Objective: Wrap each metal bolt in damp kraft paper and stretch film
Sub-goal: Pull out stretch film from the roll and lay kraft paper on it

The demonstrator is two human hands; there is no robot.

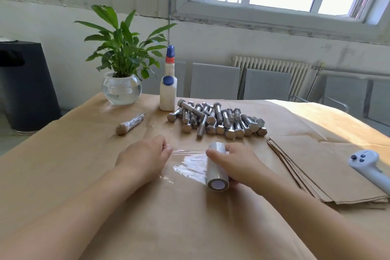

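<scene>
Bolts (217,120) lie heaped beyond both hands. Right hand (236,160) grips the film roll (217,167); left hand (147,154) pinches the film's (187,164) free end, spreading a sheet, likely for wrapping.

Bare desk (69,167) lies open to the left and toward the near edge. Ahead, the pile of bolts (217,120) blocks the middle; the wrapped bolt (129,124), glass plant bowl (121,88) and white bottle (168,91) stand beyond. The stack of kraft sheets (329,167) and a white handheld device (371,167) fill the right side.
</scene>
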